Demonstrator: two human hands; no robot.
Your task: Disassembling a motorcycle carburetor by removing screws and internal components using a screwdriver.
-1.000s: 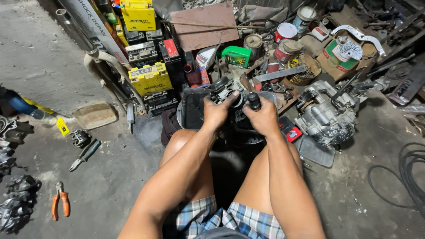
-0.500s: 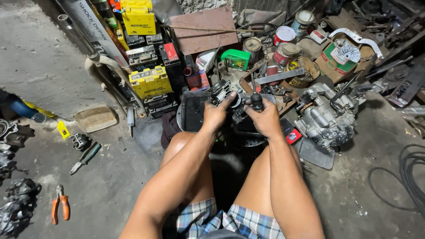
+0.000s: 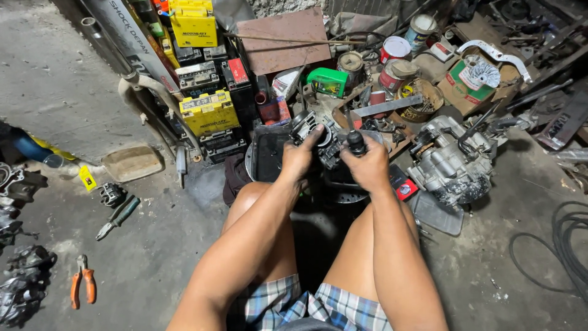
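My left hand (image 3: 298, 158) grips a small grey metal engine part (image 3: 309, 130) held over a black oil tray (image 3: 266, 154). My right hand (image 3: 369, 164) is closed around a black-handled tool (image 3: 355, 141), whose handle sticks up above my fist right beside the part. Both hands are held close together above my bare knees. The tool's tip is hidden behind the part and my fingers.
A grey engine block (image 3: 450, 160) lies to the right. Yellow and black batteries (image 3: 209, 111) are stacked at the back left. Cans (image 3: 394, 49), a green container (image 3: 327, 81) and a cardboard box (image 3: 474, 83) crowd the back. Orange pliers (image 3: 82, 287) and a screwdriver (image 3: 118, 216) lie left; cable coil (image 3: 563, 251) right.
The hands stay on the part and tool, shifting only slightly. The view has drifted a little.
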